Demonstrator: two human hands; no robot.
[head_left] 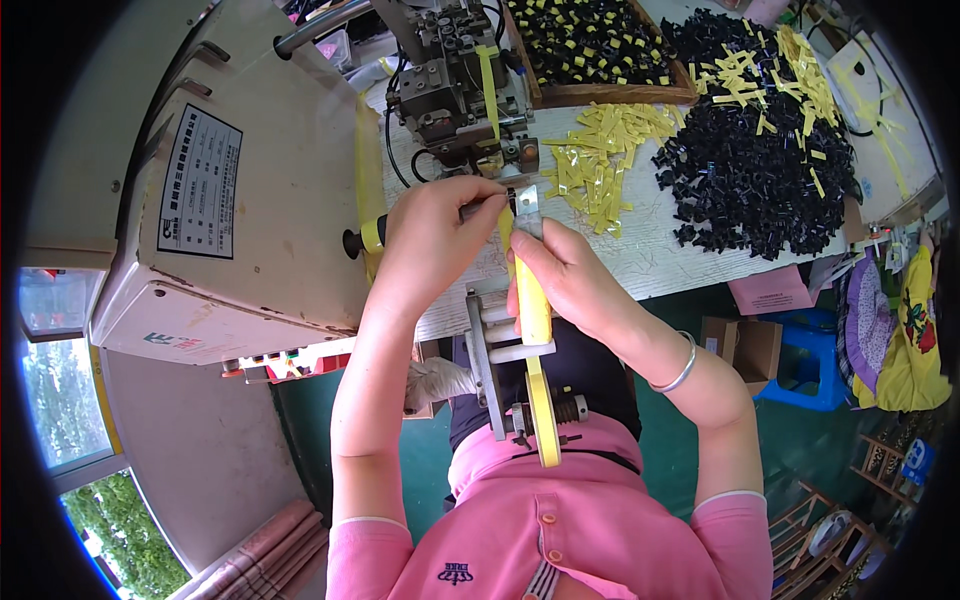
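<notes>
A band of yellow tape [532, 300] rises from a narrow roll [541, 415] on a spindle and passes a bracket with metal rollers [495, 340]. Beside the tape's upper end, my right hand [572, 268] is closed around a flat metal piece [527, 200], its thumb pressed near the tape. My left hand [440, 225] is closed in a pinch just left of that metal piece; what lies between its fingertips is mostly hidden. Directly beyond both hands stands the head of a small metal machine [455, 90], with a yellow strip [488, 90] hanging on it.
A large beige machine housing [250, 220] fills the left. Cut yellow strips [605, 165] lie on the white worktable [655, 280]. Farther right is a heap of small black parts [750, 175]. A wooden tray [610, 97] holds black and yellow pieces. Below right stands a blue stool [805, 365].
</notes>
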